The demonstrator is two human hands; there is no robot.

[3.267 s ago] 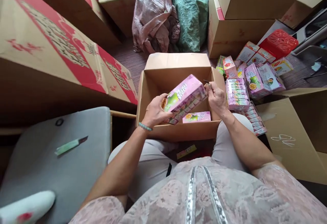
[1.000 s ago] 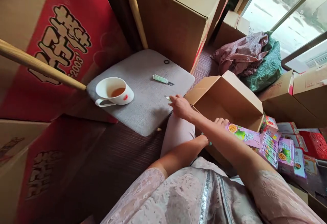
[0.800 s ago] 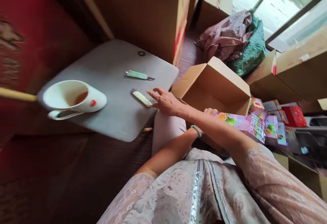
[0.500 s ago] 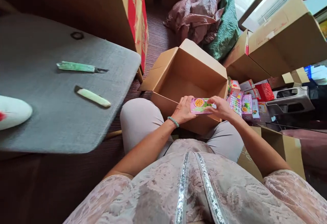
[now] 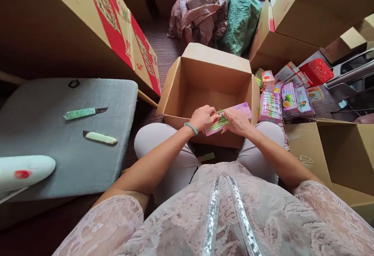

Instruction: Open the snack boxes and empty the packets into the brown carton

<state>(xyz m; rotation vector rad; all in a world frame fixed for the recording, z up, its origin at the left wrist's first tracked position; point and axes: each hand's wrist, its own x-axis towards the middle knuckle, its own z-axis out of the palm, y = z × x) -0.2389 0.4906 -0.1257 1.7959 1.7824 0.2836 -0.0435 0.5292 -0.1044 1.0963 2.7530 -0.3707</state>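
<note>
Left hand (image 5: pixel 203 118) and right hand (image 5: pixel 238 121) grip the pack (image 5: pixel 244 109) above the near edge of the box (image 5: pixel 216 69), work on it seemingly unfinished; whether it is open, I cannot tell. Two knives (image 5: pixel 80 113) lie at left.

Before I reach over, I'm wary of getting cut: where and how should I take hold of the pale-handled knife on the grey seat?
Best pinch the pale-handled knife by the rear of its handle, probably from above on the side nearest the open cardboard box ahead. It lies flat on the grey seat, handle end pointing roughly that way, dark blade pointing away.
</note>
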